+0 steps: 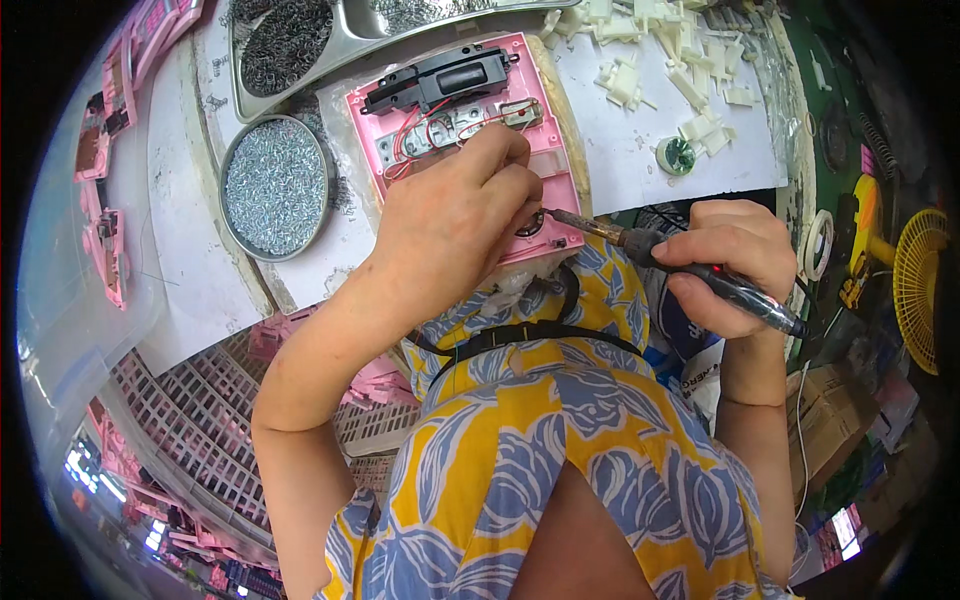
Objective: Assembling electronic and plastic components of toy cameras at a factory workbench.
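A pink plastic housing (pixel 558 190) lies open at the bench's near edge. Inside it are a black module (pixel 440 82), a metal strip (pixel 465 122) and thin red wires (pixel 398 150). My left hand (pixel 450 210) reaches across the housing with its fingers pinched together, and what they hold is hidden behind them. In my right hand (pixel 735 262) is a soldering iron (pixel 640 245) with a small red light on its dark handle. Its tip points left, close to my left fingertips and a round dark part (pixel 531 226) in the housing's near right corner.
To the left stands a round tin (pixel 275 185) of tiny metal pieces. Behind it, a metal tray (pixel 340 62) holds dark springs. White plastic parts (pixel 625 82) and a small round spool (pixel 676 155) lie back right. A yellow fan (pixel 918 290) stands far right; a slatted basket (pixel 200 430) sits lower left.
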`<state>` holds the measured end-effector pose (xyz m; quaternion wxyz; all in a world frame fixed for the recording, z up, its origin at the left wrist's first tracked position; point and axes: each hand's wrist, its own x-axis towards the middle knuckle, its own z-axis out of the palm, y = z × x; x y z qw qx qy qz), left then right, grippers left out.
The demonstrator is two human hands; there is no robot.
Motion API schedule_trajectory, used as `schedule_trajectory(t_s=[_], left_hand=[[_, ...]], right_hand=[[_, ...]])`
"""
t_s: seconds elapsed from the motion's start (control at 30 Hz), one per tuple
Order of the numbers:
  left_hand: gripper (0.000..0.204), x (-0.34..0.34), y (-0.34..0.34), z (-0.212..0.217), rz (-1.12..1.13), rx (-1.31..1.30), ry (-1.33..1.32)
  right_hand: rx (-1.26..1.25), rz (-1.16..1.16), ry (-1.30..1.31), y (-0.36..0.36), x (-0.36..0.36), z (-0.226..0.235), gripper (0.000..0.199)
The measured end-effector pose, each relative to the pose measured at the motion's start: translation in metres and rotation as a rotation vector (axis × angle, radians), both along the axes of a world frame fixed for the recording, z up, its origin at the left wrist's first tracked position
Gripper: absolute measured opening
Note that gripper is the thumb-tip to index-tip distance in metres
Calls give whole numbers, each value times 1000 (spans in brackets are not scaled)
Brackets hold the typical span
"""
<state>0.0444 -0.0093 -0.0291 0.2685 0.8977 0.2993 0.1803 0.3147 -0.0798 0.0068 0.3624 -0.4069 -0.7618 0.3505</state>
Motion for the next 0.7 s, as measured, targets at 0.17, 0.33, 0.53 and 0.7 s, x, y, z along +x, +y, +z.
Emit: schedule_trajectory(t_s=[0.17,0.33,0.53,0.7], left_hand=[[19,-1,0,-1,-14,-20,-9],[19,-1,0,-2,-6,-32,-24],[18,-2,0,2,-9,-54,-24],[21,-3,5,3,-51,-40,-50]], right_hand=[[-8,-3,-11,1,-1,2,23],[6,-53,-4,-3,4,7,22],[44,-118,3,-9,14,7,20],[55,-132,8,-10,13,12,21]])
